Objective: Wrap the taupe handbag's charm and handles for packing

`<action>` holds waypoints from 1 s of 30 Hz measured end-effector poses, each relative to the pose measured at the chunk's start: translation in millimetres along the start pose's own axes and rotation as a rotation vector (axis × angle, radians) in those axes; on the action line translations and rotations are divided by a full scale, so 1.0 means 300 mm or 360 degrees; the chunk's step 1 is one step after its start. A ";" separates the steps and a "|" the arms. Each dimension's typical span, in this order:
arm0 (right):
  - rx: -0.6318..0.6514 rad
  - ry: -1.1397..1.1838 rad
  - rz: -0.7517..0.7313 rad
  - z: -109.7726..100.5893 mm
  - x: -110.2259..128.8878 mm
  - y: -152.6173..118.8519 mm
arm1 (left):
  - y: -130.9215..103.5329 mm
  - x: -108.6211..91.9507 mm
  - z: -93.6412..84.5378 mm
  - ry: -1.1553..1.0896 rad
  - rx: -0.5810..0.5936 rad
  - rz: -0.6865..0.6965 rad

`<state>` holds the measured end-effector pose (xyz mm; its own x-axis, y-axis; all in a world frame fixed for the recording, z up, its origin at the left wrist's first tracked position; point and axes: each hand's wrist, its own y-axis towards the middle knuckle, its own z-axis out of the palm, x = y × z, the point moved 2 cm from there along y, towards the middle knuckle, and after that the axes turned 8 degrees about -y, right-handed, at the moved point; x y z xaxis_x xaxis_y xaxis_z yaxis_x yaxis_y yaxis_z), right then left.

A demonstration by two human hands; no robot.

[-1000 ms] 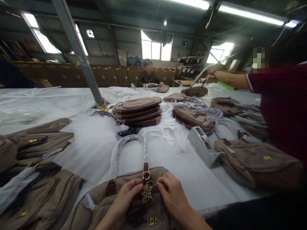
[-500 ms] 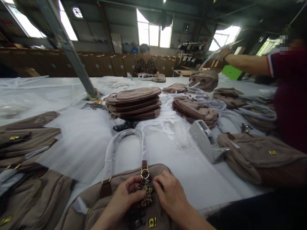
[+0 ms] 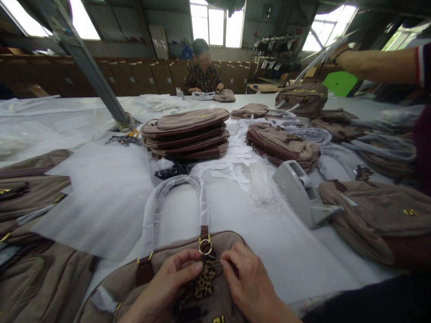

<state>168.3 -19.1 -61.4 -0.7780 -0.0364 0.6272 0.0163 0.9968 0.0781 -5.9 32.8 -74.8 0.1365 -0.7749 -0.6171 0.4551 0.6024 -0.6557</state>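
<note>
A taupe handbag (image 3: 229, 240) with brown trim lies before me, its looped handle (image 3: 151, 206) wrapped in white film. From a gold ring (image 3: 205, 246) at the handle's base hangs a leopard-print charm (image 3: 204, 281), flat against the bag's front. My left hand (image 3: 175, 276) has thumb and fingers closed at the charm's upper left edge. On the other side, my right hand (image 3: 247, 278) is curled with its fingertips pinched together close to the charm. Whatever lies between those fingertips is too small to make out. Dark straps below the charm are partly hidden by my left hand.
Stacked taupe bags (image 3: 185, 134) stand ahead, with more bags (image 3: 284, 146) to the right. A grey tape dispenser (image 3: 298, 195) is right of white strands (image 3: 264, 184). Foam sheets (image 3: 101, 197) lie left beside a slanted metal post (image 3: 90, 67). A co-worker's arm (image 3: 380, 65) reaches in at right.
My left thumb has slid off the charm's face to its edge, so more of the charm shows. The co-worker's bag at right has come down lower onto the table. My view has tilted down slightly.
</note>
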 end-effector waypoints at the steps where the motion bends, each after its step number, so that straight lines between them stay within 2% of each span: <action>1: 0.0013 0.0024 0.0000 -0.001 -0.002 0.000 | 0.001 -0.003 -0.002 -0.0019 0.0012 -0.0035; 5: 0.0077 0.0067 -0.0008 -0.004 -0.006 0.003 | 0.004 -0.014 -0.005 -0.0071 0.0057 -0.0144; 11: 0.0128 0.0046 -0.0001 0.000 -0.005 0.013 | 0.012 -0.009 -0.016 -0.0153 0.0058 -0.0195; 15: 0.0133 -0.0003 -0.0008 0.004 0.000 0.016 | 0.012 -0.002 -0.011 -0.0090 0.0020 -0.0129; 21: 0.0142 -0.0025 0.0016 0.003 0.020 0.025 | 0.006 -0.018 0.004 0.0348 -0.0071 0.0183; 27: 0.0129 -0.0031 0.0037 0.006 0.027 0.033 | -0.006 -0.038 -0.008 0.0363 0.0016 0.0075; 30: 0.0104 -0.0025 0.0048 0.004 0.026 0.030 | -0.018 -0.044 -0.003 0.0443 0.0000 0.0127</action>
<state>161.5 -10.2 -56.6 -0.7875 -0.0059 0.6163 -0.0008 1.0000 0.0086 -11.0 40.0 -63.4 -0.0751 -0.6427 -0.7624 0.4524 0.6594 -0.6004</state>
